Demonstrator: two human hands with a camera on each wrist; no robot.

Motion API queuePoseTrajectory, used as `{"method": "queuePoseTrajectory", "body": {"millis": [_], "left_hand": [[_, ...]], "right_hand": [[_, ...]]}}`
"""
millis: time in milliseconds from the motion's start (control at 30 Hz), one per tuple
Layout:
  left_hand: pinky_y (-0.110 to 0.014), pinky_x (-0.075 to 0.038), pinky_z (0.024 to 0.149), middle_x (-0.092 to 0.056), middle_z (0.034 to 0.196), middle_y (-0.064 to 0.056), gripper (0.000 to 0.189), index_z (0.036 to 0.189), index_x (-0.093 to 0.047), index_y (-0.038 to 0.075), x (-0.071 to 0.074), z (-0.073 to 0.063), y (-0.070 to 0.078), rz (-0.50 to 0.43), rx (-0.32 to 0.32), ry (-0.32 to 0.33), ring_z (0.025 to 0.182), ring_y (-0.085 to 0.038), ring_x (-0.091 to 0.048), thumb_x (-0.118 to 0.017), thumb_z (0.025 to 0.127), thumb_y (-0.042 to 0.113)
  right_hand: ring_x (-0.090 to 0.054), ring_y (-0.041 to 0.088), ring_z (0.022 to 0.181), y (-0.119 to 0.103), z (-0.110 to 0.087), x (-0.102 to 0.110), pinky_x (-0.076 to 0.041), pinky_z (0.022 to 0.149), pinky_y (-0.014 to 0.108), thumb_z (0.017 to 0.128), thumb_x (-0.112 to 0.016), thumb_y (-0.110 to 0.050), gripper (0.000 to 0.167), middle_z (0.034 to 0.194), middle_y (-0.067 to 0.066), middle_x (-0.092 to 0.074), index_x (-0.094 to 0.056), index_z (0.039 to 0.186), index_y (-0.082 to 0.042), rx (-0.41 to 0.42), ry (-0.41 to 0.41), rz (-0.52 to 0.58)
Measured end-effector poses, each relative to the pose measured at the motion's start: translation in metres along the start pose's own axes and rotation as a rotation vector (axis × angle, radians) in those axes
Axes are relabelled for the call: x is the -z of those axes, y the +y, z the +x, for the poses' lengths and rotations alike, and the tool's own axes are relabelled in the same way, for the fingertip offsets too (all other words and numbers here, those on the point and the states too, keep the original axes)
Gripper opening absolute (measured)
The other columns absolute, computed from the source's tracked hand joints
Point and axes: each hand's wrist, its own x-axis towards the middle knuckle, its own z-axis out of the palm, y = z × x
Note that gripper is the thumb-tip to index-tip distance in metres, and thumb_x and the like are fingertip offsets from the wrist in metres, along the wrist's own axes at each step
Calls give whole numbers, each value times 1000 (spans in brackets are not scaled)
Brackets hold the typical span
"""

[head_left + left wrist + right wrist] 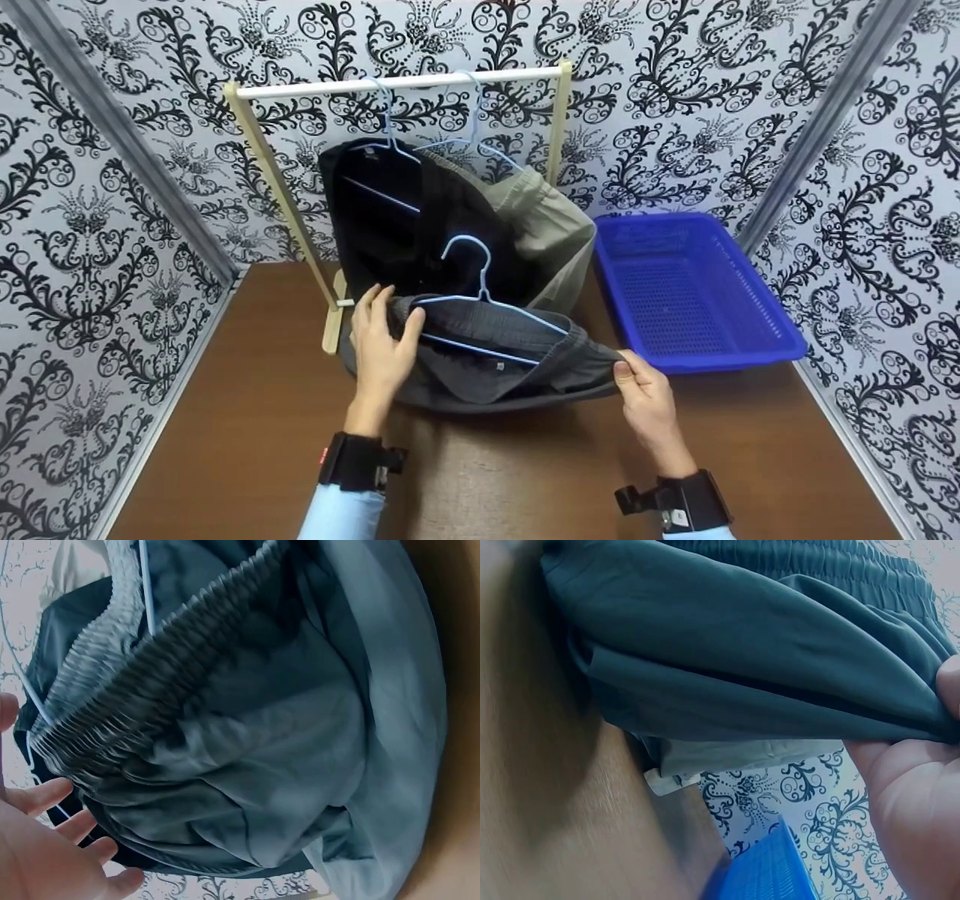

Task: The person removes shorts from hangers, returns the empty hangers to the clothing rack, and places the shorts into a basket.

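Right grip (649, 397) pinching grey garment (480, 382), left grip (382, 352) relaxed, I'm likely settling it on hanger (484, 295) between them; next wants hook (488, 262) lifting

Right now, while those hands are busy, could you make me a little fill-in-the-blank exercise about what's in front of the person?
1. Counting the one in the gray garment that the right hand pinches, ____ hangers show in the head view.
2. On the rack, as the head view shows it, the black garment hangs to the ____ of the beige garment.
3. The basket is ____ in color.

Missing words: three; left; blue.
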Motion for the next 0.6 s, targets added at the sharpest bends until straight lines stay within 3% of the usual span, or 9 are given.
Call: {"method": "queuePoseTrajectory", "body": {"millis": [233,400,600], "left_hand": [[-64,-25,114,-42,151,-23,53,142,-57,5,4,0,-11,-55,170,-67,143,-43,-34,-66,99,34],[-56,-29,116,-41,146,-22,60,144,-55,7,7,0,-13,-60,246,-110,141,-40,-36,-69,97,41],[-52,-34,109,-43,129,-20,55,129,-61,7,7,2,-12,-26,279,-65,129,-39,-41,-74,91,45]], "right_hand": [[-63,2,92,1,-1,3,-48,86,15,106,-49,0,25,97,-13,-71,-69,107,13,-10,-12,33],[-63,2,92,3,-1,4,-49,86,15,106,-48,0,25,97,-13,-71,-68,107,16,-6,-14,58],[-64,3,91,4,0,3,-50,84,16,106,-47,0,26,97,-12,-72,-65,107,18,1,-43,112]]}}
